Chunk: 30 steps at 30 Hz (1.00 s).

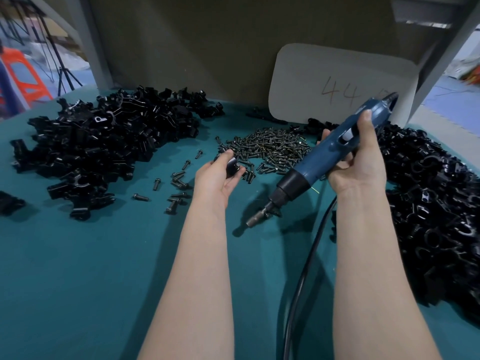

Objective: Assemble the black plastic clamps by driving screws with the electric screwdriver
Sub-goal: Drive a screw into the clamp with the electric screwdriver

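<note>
The left hand [220, 178] is curling its fingers, palm up, around a small black plastic clamp [232, 165], just beside the heap of dark metal screws [275, 148] lying toward the far edge of the teal surface [104, 268]. The right hand [357, 165] is gripping the blue electric screwdriver [335, 154], its bit angling down between the forearms, apart from the clamp.

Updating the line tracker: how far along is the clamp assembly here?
Done: cannot tell; the right pile of black parts may be finished clamps. In hand: the left hand holds one black clamp piece, the right hand grips the electric screwdriver, its bit not on any screw. Left: a large left pile of black parts and a heap of screws lie on the table.
</note>
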### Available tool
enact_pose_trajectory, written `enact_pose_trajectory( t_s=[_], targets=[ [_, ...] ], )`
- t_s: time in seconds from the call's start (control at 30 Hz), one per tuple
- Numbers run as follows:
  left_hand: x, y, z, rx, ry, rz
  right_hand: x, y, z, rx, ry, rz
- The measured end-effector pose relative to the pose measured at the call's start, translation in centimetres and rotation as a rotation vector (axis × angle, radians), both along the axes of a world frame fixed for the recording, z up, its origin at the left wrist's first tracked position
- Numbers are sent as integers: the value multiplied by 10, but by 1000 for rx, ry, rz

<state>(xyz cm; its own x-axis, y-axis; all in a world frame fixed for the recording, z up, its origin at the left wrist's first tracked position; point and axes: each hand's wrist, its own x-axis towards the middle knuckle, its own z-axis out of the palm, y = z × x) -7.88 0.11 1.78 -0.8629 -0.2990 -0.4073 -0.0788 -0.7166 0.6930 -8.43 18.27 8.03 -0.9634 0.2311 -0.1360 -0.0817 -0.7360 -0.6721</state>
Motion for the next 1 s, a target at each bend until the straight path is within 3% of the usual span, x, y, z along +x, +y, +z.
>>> enact_pose_trajectory(
  t_s=[0.47,0.73,1.0],
  targets=[
    [1,-1,1,-1,-1,-1,1,0,-2,36,0,110],
    [-1,-1,0,-52,-9,19,-3,0,-5,-199,-123,-89],
    [0,3,-1,-157,2,135,-5,0,-4,-144,-113,-140]
  ],
)
